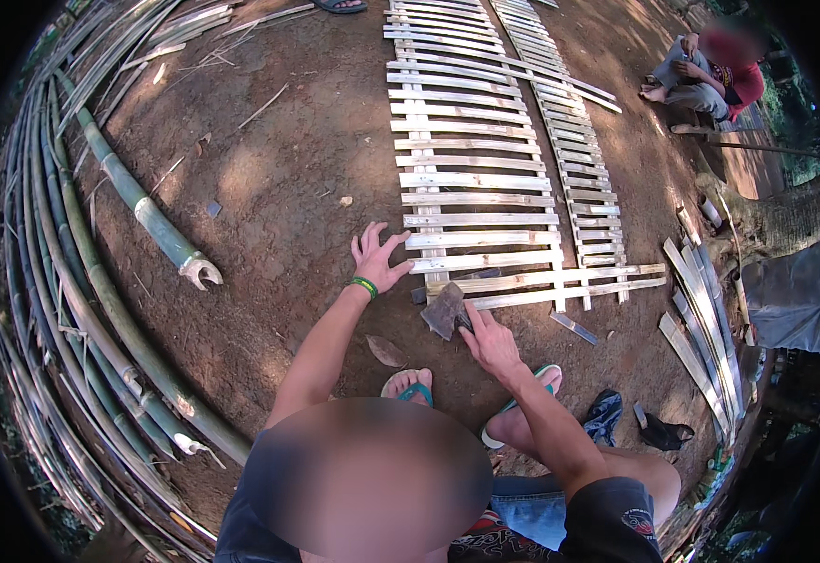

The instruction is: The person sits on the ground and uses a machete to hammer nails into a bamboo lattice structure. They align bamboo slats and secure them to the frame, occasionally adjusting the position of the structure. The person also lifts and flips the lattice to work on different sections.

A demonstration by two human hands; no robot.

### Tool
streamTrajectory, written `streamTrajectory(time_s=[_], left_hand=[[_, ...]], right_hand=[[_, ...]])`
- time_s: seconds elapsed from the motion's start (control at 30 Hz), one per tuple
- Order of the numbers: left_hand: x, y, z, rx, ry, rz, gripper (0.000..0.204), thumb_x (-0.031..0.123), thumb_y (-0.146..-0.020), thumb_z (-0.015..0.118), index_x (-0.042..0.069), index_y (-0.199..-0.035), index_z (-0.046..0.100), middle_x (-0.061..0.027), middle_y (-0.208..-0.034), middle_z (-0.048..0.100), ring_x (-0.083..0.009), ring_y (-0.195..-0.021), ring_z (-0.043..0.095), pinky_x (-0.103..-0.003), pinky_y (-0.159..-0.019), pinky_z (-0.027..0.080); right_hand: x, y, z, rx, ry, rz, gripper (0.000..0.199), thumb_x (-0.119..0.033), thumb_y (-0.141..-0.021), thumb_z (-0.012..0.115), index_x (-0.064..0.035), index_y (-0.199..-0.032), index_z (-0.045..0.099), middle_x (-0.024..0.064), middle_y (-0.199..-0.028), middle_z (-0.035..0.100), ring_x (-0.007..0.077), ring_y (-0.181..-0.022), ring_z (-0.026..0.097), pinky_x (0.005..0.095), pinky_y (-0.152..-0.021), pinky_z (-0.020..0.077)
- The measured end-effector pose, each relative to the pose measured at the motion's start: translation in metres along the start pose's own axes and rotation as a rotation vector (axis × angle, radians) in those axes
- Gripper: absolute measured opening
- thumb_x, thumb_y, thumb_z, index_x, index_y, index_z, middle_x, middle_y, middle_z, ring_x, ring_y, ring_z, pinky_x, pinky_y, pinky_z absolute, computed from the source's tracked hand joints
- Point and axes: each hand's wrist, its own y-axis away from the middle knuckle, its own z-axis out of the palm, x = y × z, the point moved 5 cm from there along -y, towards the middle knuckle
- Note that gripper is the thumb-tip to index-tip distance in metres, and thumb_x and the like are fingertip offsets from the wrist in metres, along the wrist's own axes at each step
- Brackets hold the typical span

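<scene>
A long panel of pale split-bamboo slats (471, 178), laid crosswise over lengthwise strips, lies on the ground in front of me. My left hand (382, 260) is open at its near left edge, fingers spread and fingertips by the slat ends. My right hand (493, 340) is closed round a hatchet (444, 311) with a broad grey head, whose dark handle is mostly covered by my fingers. The hatchet head is beside the panel's near left corner, next to the last slats. Whether it touches them I cannot tell.
A narrower slatted panel (584, 178) lies alongside on the right. Long green bamboo poles (110, 281) line the left, with a cut pole (152, 218) nearer. Split strips (701, 324) lie by a tree trunk (785, 220). A person (710, 75) sits at the far right.
</scene>
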Motion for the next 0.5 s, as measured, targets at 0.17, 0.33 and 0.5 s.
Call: streamTrajectory(time_s=[0.17, 0.33, 0.5], left_hand=[[-0.001, 0.004, 0.003, -0.012, 0.053, -0.026, 0.072, 0.054, -0.081, 0.076, 0.032, -0.146, 0.053, -0.0175, -0.162, 0.026, -0.0399, -0.155, 0.009, -0.069, -0.118, -0.005], [-0.002, 0.005, 0.004, -0.015, 0.084, -0.048, 0.073, 0.053, -0.081, 0.076, 0.033, -0.146, 0.052, -0.0173, -0.163, 0.025, -0.0402, -0.156, 0.008, -0.068, -0.118, -0.007], [-0.003, 0.004, 0.002, -0.047, 0.073, -0.069, 0.073, 0.052, -0.081, 0.077, 0.033, -0.147, 0.051, -0.0173, -0.164, 0.024, -0.0407, -0.156, 0.008, -0.067, -0.119, -0.007]], right_hand=[[-0.018, -0.020, 0.012, -0.137, 0.119, -0.328, 0.058, -0.031, -0.097, 0.064, -0.0073, -0.147, 0.044, 0.0149, -0.106, 0.060, 0.0330, -0.084, 0.070, 0.0426, -0.068, 0.0601], [0.000, -0.063, 0.005, -0.188, 0.147, -0.359, 0.058, -0.029, -0.098, 0.062, -0.0048, -0.147, 0.042, 0.0161, -0.103, 0.061, 0.0356, -0.081, 0.070, 0.0435, -0.067, 0.0603], [-0.017, -0.075, 0.002, -0.196, -0.022, -0.256, 0.056, -0.025, -0.099, 0.061, -0.0034, -0.147, 0.040, 0.0217, -0.103, 0.063, 0.0402, -0.082, 0.070, 0.0474, -0.071, 0.0596]])
